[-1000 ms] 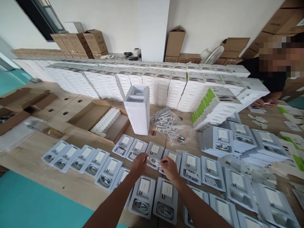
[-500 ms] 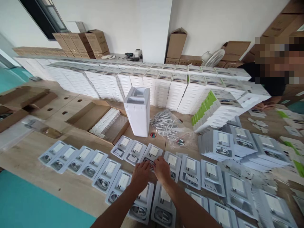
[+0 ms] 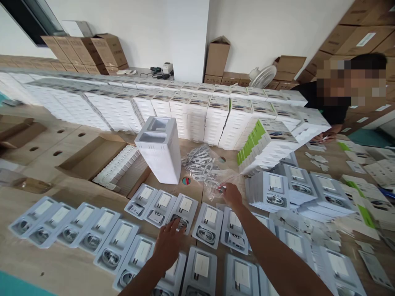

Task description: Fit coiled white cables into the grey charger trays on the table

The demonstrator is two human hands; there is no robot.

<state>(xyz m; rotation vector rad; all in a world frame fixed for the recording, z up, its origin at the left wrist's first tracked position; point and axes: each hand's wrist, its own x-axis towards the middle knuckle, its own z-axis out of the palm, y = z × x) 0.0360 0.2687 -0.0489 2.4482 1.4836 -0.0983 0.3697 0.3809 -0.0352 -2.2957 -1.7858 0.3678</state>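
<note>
My left hand [image 3: 169,243] rests over the lower part of a grey-white plastic tray [image 3: 185,204], its fingers spread and fingertips at the coiled cable inside. My right hand [image 3: 232,195] reaches forward to the near right edge of a clear plastic bag [image 3: 226,177], its fingers curled at the film by a small coloured mark. Bundled grey-white cables [image 3: 202,163] lie in and beside the bag. Trays around my hands hold a white box-shaped piece [image 3: 210,214] above; several have a coiled cable [image 3: 205,235] below, others small printed white pieces [image 3: 236,239].
A tall stack of empty trays [image 3: 160,154] stands beside an open carton [image 3: 92,162] of white pieces. White boxes [image 3: 191,113] form a long wall behind. Filled trays [image 3: 268,191] are piled at right. A co-worker [image 3: 331,107] is at the far right.
My right hand has left the tray and moved forward and right to the plastic bag. My left hand stays at the same tray, its fingers now more spread. The view has shifted right.
</note>
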